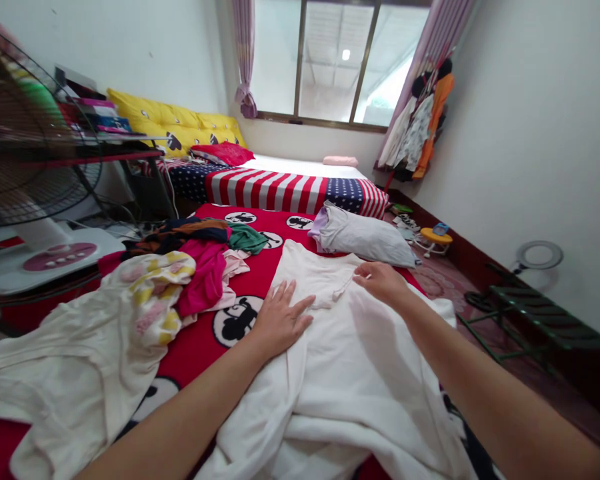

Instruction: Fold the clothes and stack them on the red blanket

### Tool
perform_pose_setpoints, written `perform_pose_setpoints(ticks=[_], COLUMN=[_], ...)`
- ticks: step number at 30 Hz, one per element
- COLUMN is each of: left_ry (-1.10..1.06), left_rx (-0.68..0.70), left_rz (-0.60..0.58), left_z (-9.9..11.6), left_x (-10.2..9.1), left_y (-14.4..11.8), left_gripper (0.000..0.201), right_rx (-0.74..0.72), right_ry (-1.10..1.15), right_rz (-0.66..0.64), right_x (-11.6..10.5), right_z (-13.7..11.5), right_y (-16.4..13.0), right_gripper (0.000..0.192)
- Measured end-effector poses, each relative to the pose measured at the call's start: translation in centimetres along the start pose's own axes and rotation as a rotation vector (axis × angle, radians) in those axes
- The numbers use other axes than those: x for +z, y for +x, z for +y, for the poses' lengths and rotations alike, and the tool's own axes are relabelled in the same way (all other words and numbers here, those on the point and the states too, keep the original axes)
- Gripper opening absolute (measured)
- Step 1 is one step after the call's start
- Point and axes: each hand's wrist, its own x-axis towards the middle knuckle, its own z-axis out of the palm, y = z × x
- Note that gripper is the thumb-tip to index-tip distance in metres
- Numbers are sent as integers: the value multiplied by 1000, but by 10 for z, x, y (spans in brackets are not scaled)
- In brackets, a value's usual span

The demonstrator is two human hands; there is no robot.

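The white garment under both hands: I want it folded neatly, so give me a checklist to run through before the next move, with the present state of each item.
1. Left hand flat on the white garment: ok.
2. Right hand pinching the fabric by the neckline: ok.
3. Far half spread smooth: ok.
4. Near half smooth: not ok, bunched in folds.
5. Pile of coloured clothes apart from it: ok.
6. Grey pillow clear of its top edge: cannot tell.

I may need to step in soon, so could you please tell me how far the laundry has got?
Nothing looks folded. White shirt lies spread; left hand presses it flat, right hand pinches its collar. The clothes pile waits.
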Motion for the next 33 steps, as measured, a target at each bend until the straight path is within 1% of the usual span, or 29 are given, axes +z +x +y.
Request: perform_pose_setpoints(ticks=[1, 2, 3, 5, 7, 9, 10, 12, 15, 18, 20, 22, 24, 26, 28, 30, 32, 33], left_ry=[-15, -36, -62, -120, -177, -235, -265, -315, -340, -343, -362, -407, -476, -565, -665, -777, -906, -969], left_rx=[42, 97, 156, 250, 293, 331, 354, 392, 408, 408, 402, 376, 332, 281, 225, 154, 67, 21], left_rz=[-9, -25, -42, -64, -60, -39, -26, 3, 28, 23, 16, 11, 20, 54, 98, 129, 143, 143], left_z=[0, 1, 1, 1, 1, 2, 3, 4, 6, 6, 6, 5, 4, 2, 0, -3, -5, -6], left_x=[0, 0, 0, 0, 0, -1, -1, -2, -4, -5, -5, -5, -5, -6, -6, -5, -4, -4], left_y=[0, 0, 0, 0, 0, 0, 0, 0, 0, 0, 0, 0, 0, 1, 3, 4, 5, 6], left_gripper=[41, 41, 42, 45, 47, 42, 39, 33, 31, 31, 31, 32, 34, 35, 35, 35, 40, 43], right_rx=[35, 73, 106, 194, 275, 319, 339, 387, 425, 362, 300, 288, 369, 462, 489, 432, 320, 191], right_ry=[-46, -138, -211, -272, -294, -266, -243, -203, -168, -98, -49, 55, 297, 566, 757, 848, 880, 884], right_rz=[27, 72, 86, 83, 80, 62, 34, -36, -74, -29, 64, 198, 343, 466, 571, 623, 571, 446], right_x=[-13, -24, -33, -45, -50, -52, -51, -49, -43, -36, -33, -30, -29, -27, -25, -22, -18, -16], right_z=[17, 36, 56, 96, 130, 151, 157, 160, 155, 147, 141, 134, 127, 117, 98, 66, 23, 0], right_y=[-10, -20, -30, -51, -70, -85, -91, -99, -102, -100, -99, -97, -92, -84, -74, -67, -68, -73], right_gripper=[20, 23, 26, 31, 36, 41, 43, 47, 46, 35, 25, 20, 21, 26, 29, 32, 36, 39])
